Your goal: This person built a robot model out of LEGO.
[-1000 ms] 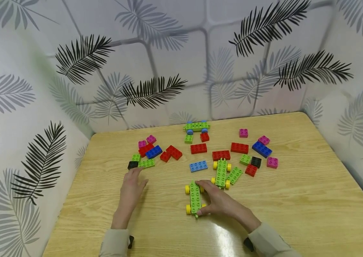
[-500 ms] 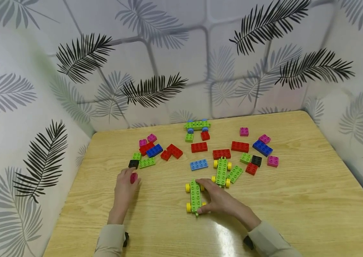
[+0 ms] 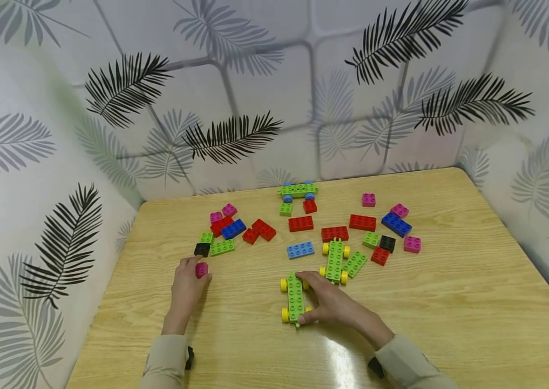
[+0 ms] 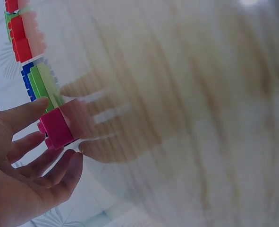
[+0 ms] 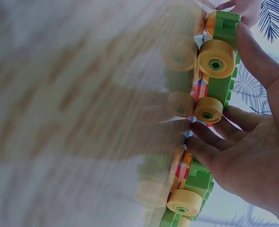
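Observation:
My left hand (image 3: 188,286) is curled about a small pink building brick (image 3: 201,269) on the table's left side. In the left wrist view the thumb tip is at one edge of the pink brick (image 4: 59,128), with fingers partly behind it. My right hand (image 3: 334,300) spans a green wheeled brick base (image 3: 296,300) with yellow wheels, thumb at the near end and fingers at the far end. The right wrist view has this base (image 5: 219,90) standing on its wheels. A second green base with yellow wheels (image 3: 334,262) stands just beyond the right hand.
A black brick (image 3: 202,249) and a green brick (image 3: 223,247) lie just past the left hand. Red bricks (image 3: 300,223), a light blue brick (image 3: 300,249) and several others spread across the wooden table (image 3: 245,346). A green base with blue wheels (image 3: 297,190) stands by the back wall.
My left hand has shifted left and slightly nearer, and the pink brick now shows between thumb and fingers. The right hand and its wheeled base have stayed in place.

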Demonstrator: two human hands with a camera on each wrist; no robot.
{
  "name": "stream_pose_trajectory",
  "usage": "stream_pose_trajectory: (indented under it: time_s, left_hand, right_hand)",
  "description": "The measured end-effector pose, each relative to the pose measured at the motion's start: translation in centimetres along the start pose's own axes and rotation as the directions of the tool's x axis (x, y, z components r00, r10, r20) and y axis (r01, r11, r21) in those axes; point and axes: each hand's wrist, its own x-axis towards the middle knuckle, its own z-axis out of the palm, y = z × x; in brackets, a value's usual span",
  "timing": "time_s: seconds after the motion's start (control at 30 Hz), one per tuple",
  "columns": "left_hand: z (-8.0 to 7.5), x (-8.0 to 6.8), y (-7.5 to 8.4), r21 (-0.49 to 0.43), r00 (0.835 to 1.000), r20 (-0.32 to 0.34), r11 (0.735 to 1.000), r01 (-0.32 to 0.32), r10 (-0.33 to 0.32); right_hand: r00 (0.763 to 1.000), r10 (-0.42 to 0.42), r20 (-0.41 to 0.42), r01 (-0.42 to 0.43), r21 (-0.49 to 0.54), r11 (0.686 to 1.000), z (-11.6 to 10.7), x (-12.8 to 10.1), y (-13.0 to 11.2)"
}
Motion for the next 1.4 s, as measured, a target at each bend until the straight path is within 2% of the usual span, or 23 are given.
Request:
stream_pose_trajectory:
  time_s: [0.3, 0.87, 1.4]
  left_hand:
    - [0.09, 0.29, -0.34, 0.015, 1.0, -0.014, 1.0, -0.005, 0.005]
    - [-0.37, -0.14, -0.15, 0.06, 0.999, -0.02, 0.998, 0.034, -0.033]
    - [-0.36, -0.01, -0.28, 0.042, 0.999, -0.014, 0.998, 0.042, -0.042]
  right_hand:
    - [1.0, -0.002, 0.002, 0.002, -0.006, 1.0, 0.08, 0.02, 0.08]
    - [1.0, 0.005, 0.002, -0.005, -0.005, 1.0, 0.16, -0.1, 0.08]
    - [1.0, 0.012, 0.007, -0.012, -0.015, 1.0, 0.03, -0.09, 0.11]
